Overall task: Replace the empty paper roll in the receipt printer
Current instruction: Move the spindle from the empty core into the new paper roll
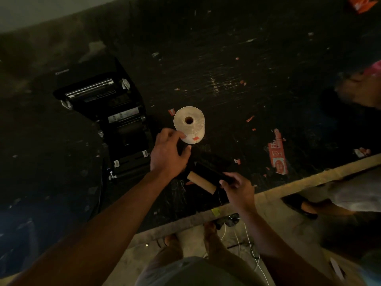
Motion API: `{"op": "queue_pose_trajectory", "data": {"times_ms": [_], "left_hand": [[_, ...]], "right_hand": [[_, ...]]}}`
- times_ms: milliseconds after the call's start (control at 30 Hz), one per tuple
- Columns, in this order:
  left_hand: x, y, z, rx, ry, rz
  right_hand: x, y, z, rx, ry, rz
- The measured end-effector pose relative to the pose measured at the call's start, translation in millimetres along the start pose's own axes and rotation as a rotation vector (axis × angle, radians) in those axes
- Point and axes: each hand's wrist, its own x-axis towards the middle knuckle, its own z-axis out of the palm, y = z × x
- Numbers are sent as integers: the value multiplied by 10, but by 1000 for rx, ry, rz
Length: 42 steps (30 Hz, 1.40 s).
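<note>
A full white paper roll [189, 123] stands on end on the dark table, with a small red sticker low on its side. My left hand [170, 153] reaches at its lower left, fingertips touching the roll's side, fingers spread. The black receipt printer [107, 112] lies to the left with its lid open and its paper bay showing. The empty cardboard core [201, 182] lies near the table's front edge. My right hand [238, 187] holds a black flat object [210, 171], which rests over the core.
Torn red and white paper scraps [277, 154] litter the table [226, 65] to the right. The table's front edge [288, 183] runs diagonally. Another person's arm [358, 87] is at the far right. Feet and white cables [243, 240] are on the floor below.
</note>
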Motion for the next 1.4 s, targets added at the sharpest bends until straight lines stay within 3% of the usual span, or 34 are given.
{"op": "queue_pose_trajectory", "data": {"times_ms": [67,167,267,333,400,500,700,967,1167,1300,1400], "left_hand": [[147,45,-39,14,54,63],[421,131,-102,47,14,106],[660,225,-133,142,-90,114],[756,285,-132,192,-147,118],[808,328,-116,227,-168,141],[863,351,-84,259,-127,138],[852,302,-48,327,-99,78],[858,162,21,231,-235,14],[985,93,-28,210,-267,8],[1032,20,-172,-67,-217,-156],[909,6,-299,-377,-191,-353]], "right_hand": [[-40,-86,20,-43,45,-53],[-188,-213,-26,44,50,-154],[-469,-246,-31,55,-216,-207],[-664,-172,92,-135,-441,-232],[-781,-51,261,-281,-530,-245],[-734,-34,350,-261,-415,-188],[-312,-162,235,-208,-162,-248],[100,-259,230,-403,-49,-228],[101,-358,193,-347,1,-183],[169,-665,84,-217,196,-321],[339,-1054,32,-166,221,-448]]}}
